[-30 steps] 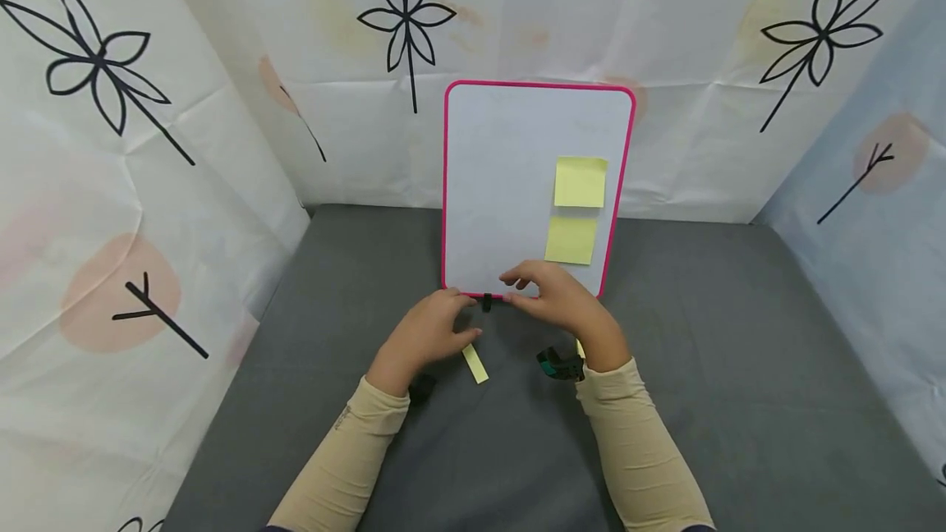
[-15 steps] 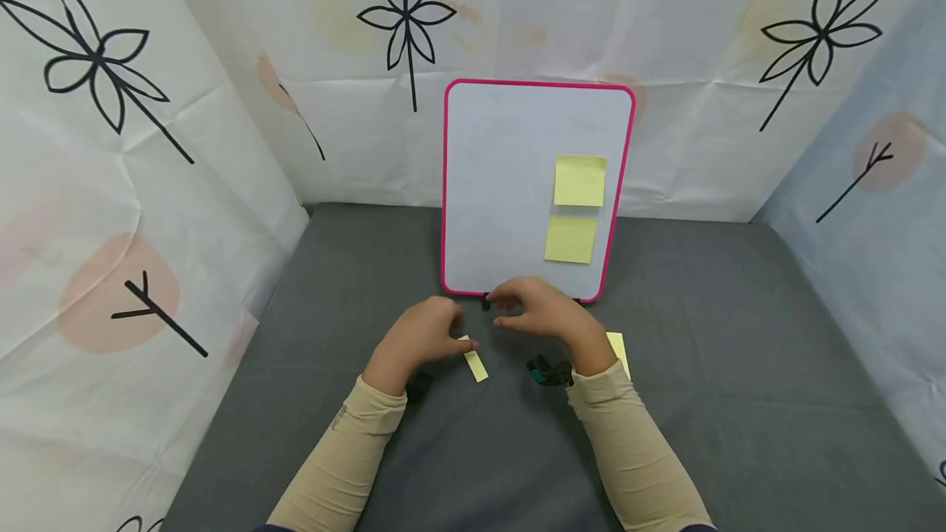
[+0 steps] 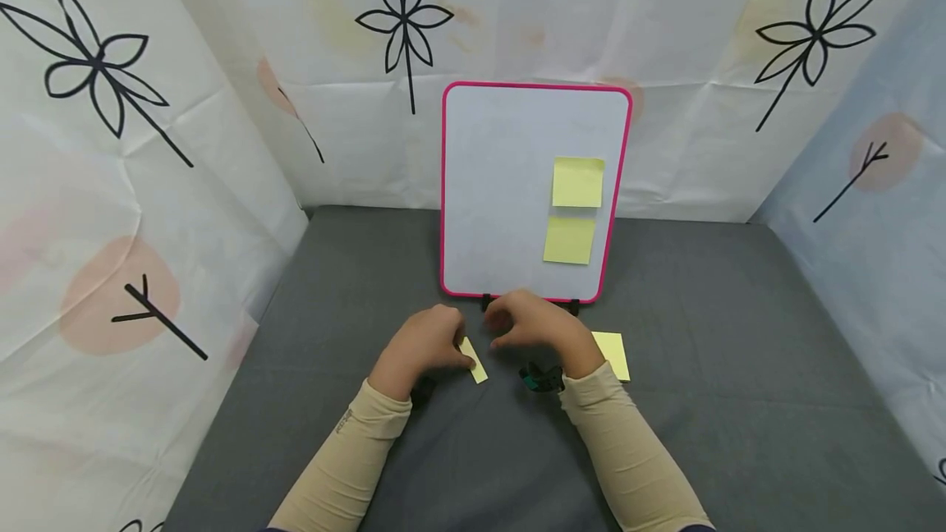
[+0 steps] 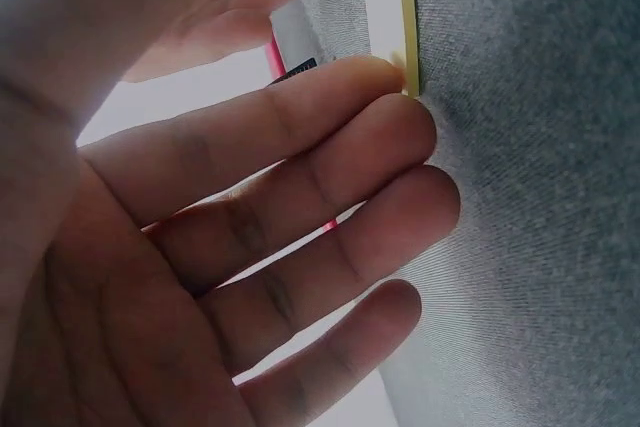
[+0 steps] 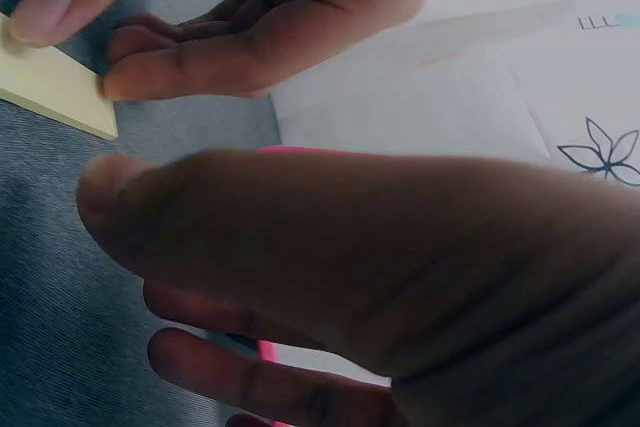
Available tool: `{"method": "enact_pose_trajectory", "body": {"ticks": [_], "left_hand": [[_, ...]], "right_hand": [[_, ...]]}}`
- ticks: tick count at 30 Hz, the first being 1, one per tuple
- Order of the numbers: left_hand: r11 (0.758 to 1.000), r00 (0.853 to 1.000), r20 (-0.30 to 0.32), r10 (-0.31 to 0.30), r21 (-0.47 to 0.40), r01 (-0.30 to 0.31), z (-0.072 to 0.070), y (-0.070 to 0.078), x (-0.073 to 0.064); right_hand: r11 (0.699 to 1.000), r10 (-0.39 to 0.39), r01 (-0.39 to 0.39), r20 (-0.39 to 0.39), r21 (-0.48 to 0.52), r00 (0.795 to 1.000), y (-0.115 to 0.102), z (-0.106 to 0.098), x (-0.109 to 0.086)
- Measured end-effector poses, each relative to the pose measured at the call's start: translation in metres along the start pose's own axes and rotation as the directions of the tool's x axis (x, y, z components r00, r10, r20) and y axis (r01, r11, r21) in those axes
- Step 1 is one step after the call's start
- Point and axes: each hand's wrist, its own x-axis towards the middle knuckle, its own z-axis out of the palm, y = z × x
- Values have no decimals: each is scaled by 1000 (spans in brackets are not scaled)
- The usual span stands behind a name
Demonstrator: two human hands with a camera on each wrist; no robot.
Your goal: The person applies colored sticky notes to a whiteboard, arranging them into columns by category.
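A narrow yellow sticky-note pad (image 3: 476, 364) lies on the grey cloth in front of the whiteboard. My left hand (image 3: 424, 345) pinches it, thumb on its upper face and index fingertip at its far end. From the right wrist, the thumb and index finger show on the pad (image 5: 62, 97). The left wrist view has the index fingertip at the end of the pad (image 4: 388, 2), with the other fingers extended. Just right of the pad, my right hand (image 3: 543, 325) hovers with bent fingers, thumb and fingertips apart, holding nothing.
A pink-framed whiteboard (image 3: 495, 187) stands behind the hands on black feet (image 3: 574, 307). Two square yellow notes, an upper note (image 3: 577, 182) and a lower note (image 3: 568, 240), stick to its right side. Another yellow square (image 3: 613, 356) lies on the cloth beside the right wrist.
Both hands have come down from the whiteboard's lower edge towards the cloth. The left thumb and index finger have closed on the narrow pad. The right hand has shifted left, uncovering the yellow square.
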Motion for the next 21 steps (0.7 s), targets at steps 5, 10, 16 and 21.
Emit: {"method": "enact_pose_trajectory", "body": {"ticks": [5,10,16,21], "left_hand": [[999,1000,-16,-4,39,4,-1,2,-2],[998,999,-35,9,67,-6,2,3,-2],[998,999,-40,20,61,-18,6,5,-1],[998,999,-35,14,64,-12,4,6,-2]], "right_hand": [[1000,11,-11,15,4,1000,0,5,2],[1000,4,-4,15,-15,1000,-3,10,3],[1000,-9,9,37,-27,999,-6,14,4],[999,-4,5,37,-44,999,-8,14,5]]}}
